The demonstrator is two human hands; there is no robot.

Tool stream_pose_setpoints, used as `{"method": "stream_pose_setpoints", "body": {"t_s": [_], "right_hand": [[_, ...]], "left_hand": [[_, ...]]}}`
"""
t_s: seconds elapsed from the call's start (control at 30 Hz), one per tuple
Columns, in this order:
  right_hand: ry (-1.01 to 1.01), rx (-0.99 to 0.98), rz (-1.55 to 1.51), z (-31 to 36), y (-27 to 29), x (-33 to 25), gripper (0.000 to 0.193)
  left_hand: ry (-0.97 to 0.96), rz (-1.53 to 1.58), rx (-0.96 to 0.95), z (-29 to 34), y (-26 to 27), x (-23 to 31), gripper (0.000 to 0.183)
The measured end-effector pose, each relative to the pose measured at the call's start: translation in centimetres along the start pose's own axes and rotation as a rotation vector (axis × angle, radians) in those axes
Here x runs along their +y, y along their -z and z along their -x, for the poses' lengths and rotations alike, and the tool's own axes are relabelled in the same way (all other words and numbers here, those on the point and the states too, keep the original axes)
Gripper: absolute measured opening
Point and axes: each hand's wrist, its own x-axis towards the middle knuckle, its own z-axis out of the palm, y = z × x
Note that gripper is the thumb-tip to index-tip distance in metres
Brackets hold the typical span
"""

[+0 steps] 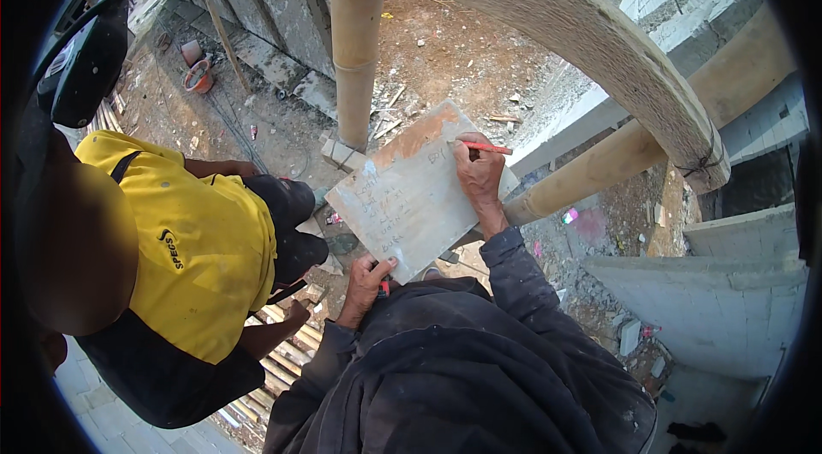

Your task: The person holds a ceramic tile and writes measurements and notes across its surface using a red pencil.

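Observation:
A flat grey board with handwriting and a reddish-brown stained upper edge lies tilted in front of me. My left hand is closed on its lower edge, the thumb on top and the other fingers partly hidden. A small red and black object shows beside that hand; I cannot make out its kind. In my right hand a red pencil is gripped. That hand rests at the board's upper right part, beside some written marks. I cannot tell whether the pencil's tip touches the surface.
A person in a yellow and black shirt is close on my left. Bamboo poles and a curved rough beam stand ahead and to the right. Bamboo slats lie below left. An orange bucket sits on the rubble-strewn ground.

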Motion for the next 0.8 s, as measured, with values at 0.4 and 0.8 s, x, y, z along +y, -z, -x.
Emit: {"method": "stream_pose_setpoints", "body": {"t_s": [0.4, 0.8], "right_hand": [[0.068, 0.006, -0.057, -0.2, -0.3, 0.3, 0.007], [0.003, -0.001, 0.048, 0.1, 0.0, 0.1, 0.005]], "left_hand": [[0.002, -0.07, 0.001, -0.2, 0.7, -0.3, 0.031], [-0.049, -0.056, 0.003, -0.3, 0.8, -0.8, 0.031]]}}
